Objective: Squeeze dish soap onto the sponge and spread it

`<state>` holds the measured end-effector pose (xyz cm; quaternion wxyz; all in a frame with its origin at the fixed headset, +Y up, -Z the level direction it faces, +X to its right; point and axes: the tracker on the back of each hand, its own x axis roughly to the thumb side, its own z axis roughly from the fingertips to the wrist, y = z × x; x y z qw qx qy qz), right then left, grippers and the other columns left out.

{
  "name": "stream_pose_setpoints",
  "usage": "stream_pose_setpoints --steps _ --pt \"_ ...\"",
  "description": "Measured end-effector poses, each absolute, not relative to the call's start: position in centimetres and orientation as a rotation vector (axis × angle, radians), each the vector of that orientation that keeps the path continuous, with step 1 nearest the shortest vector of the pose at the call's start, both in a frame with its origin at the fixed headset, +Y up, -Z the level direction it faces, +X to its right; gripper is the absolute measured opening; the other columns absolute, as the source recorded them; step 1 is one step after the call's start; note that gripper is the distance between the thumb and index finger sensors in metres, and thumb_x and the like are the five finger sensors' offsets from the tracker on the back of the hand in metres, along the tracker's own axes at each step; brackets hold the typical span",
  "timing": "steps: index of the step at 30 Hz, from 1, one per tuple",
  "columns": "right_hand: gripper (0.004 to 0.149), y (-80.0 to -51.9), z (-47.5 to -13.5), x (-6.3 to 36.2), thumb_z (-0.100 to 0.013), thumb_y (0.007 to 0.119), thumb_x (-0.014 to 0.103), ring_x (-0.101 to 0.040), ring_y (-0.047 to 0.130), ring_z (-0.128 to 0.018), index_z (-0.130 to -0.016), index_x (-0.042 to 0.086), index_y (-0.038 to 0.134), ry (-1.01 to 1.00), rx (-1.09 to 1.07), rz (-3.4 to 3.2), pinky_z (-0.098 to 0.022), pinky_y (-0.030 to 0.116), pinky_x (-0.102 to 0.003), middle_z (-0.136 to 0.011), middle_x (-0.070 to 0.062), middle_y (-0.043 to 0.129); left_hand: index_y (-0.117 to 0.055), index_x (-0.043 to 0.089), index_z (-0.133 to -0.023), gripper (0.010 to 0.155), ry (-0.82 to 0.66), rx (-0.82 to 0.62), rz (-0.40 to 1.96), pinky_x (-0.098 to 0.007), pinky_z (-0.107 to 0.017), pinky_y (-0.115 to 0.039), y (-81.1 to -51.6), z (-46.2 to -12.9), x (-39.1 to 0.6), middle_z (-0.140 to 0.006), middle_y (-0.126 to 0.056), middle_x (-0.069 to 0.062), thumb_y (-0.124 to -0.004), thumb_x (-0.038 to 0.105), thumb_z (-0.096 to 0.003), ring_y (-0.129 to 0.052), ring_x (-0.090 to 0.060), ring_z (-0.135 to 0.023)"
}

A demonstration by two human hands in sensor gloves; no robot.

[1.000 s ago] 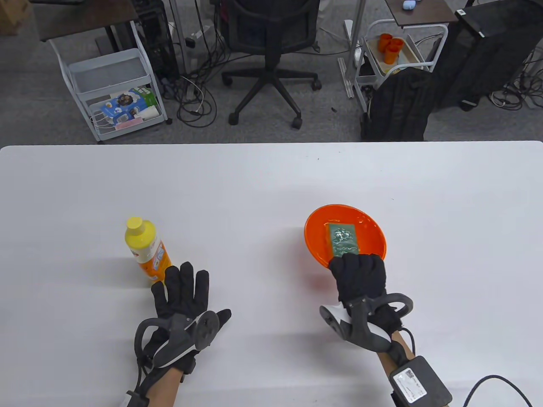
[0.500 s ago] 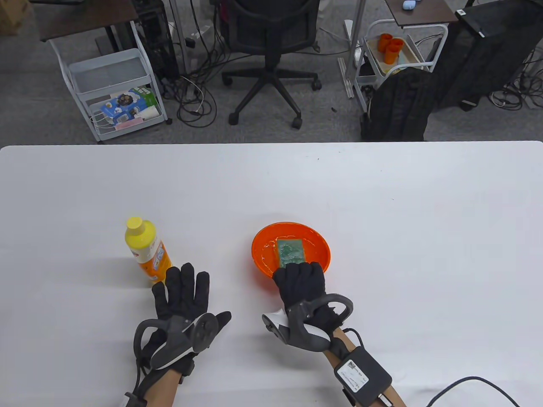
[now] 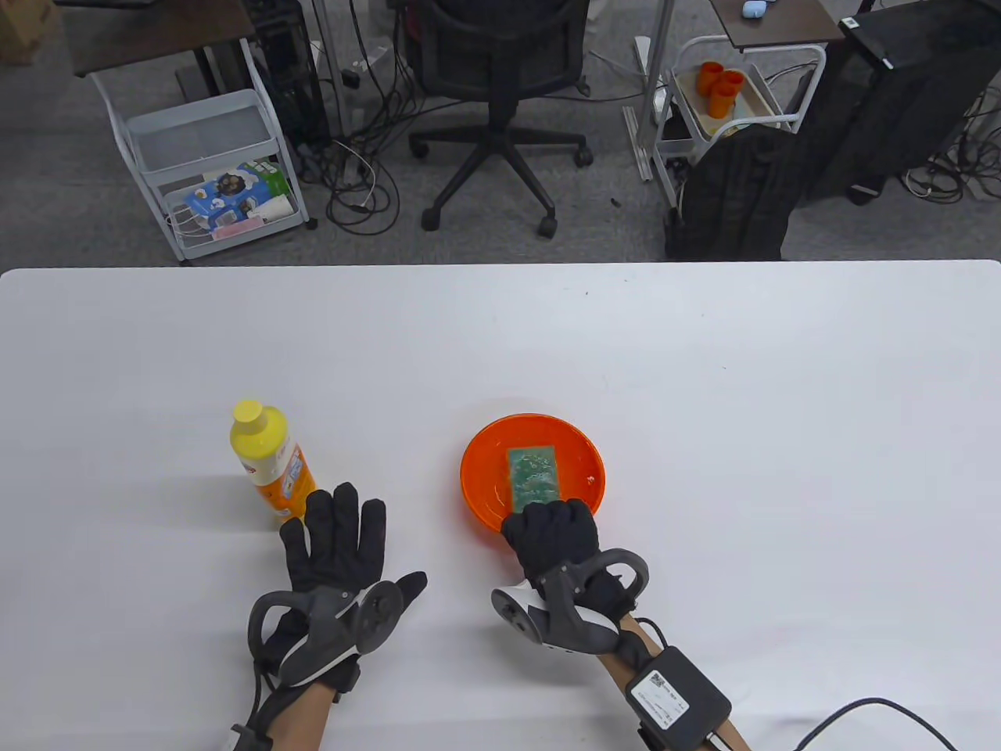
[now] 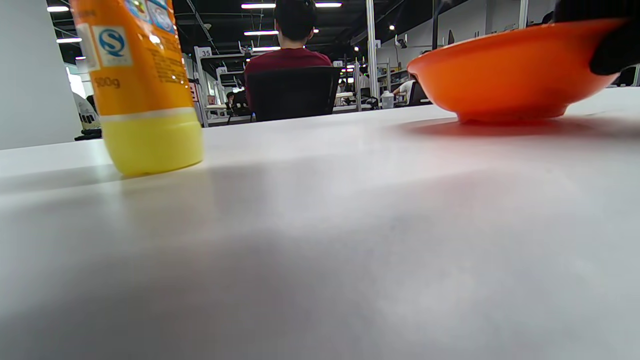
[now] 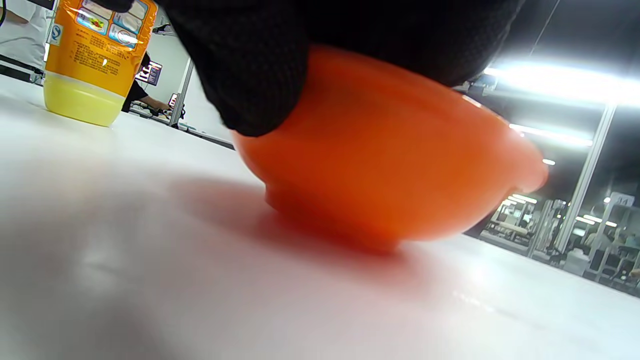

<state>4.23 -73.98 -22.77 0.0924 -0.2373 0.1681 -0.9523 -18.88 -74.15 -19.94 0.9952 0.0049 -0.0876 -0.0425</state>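
Table view, right hand [image 3: 552,534]: I'm gripping the orange bowl's [image 3: 477,501] near rim.
Left hand [image 3: 338,540]: flat, fingers spread.
Soap bottle [image 3: 270,460]: likely light, squeezable; I'd grasp mid-body.
Sponge [image 3: 535,474]: soft.

Table view bright, even, sharp; bench [image 3: 704,352] near-white with faint shadows. Wrist views: overhead strip lights flare, foreground bench blurred, orange bowl [image 5: 390,165] soft-edged, red glow beneath it

On the worktop [image 3: 704,375] there are one soap bottle [image 3: 270,461], one orange bowl [image 3: 481,489], one green sponge [image 3: 535,474], and two gloved hands: left hand [image 3: 336,547], right hand [image 3: 554,540].
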Motion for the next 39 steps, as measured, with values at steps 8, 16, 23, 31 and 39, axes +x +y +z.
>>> stream_pose_setpoints --steps 8,16,23,31,39 --pt "0.042 -74.3 -22.6 4.3 -0.052 0.089 0.034 -0.028 0.092 -0.074 -0.09 0.022 0.075 0.474 -0.704 -2.823 -0.069 0.074 -0.054 -0.089 -0.003 0.086 -0.021 0.011 -0.119 0.096 -0.178 0.009 -0.09 -0.072 -0.074 -0.022 -74.2 -19.8 -18.7 -0.125 -0.014 -0.028 -0.049 0.073 -0.052 -0.015 -0.055 -0.112" --pt "0.063 -71.1 -21.7 8.7 -0.055 0.073 0.056 -0.038 0.078 -0.095 -0.105 0.019 0.063 0.508 -0.658 -2.923 -0.076 0.063 -0.06 -0.108 -0.011 0.072 -0.023 0.01 -0.119 0.095 -0.174 0.021 -0.105 -0.071 -0.074 -0.023 -74.2 -19.7 -18.6 -0.125 -0.017 -0.028 -0.05 0.072 -0.0526 -0.018 -0.055 -0.112" --pt "0.069 -69.7 -21.7 17.7 -0.058 0.066 0.058 -0.047 0.063 -0.107 -0.113 0.018 0.054 0.321 -0.337 -3.058 -0.079 0.057 -0.063 -0.121 -0.019 0.056 -0.028 0.01 -0.118 0.092 -0.14 0.053 -0.093 -0.071 -0.075 -0.027 -74.0 -19.7 -18.6 -0.125 -0.024 -0.027 -0.052 0.07 -0.0536 -0.026 -0.055 -0.113" --pt "0.085 -72.2 -21.9 24.0 -0.057 0.06 0.065 -0.056 0.02 -0.113 -0.121 0.018 0.031 0.081 -0.137 -3.178 -0.082 0.03 -0.07 -0.126 -0.026 0.018 -0.032 0.011 -0.118 0.09 -0.127 0.051 -0.106 -0.071 -0.076 -0.033 -74.3 -19.9 -18.4 -0.125 -0.03 -0.026 -0.054 0.069 -0.0538 -0.031 -0.054 -0.113" --pt "0.085 -73.4 -21.6 24.8 -0.058 0.058 0.063 -0.056 0.009 -0.11 -0.12 0.017 0.025 0.094 -0.005 -3.169 -0.08 0.021 -0.07 -0.123 -0.027 0.011 -0.04 0.012 -0.118 0.086 -0.099 0.053 -0.051 -0.069 -0.077 -0.038 -74.1 -20.0 -19.0 -0.125 -0.037 -0.025 -0.056 0.067 -0.0538 -0.037 -0.053 -0.113"
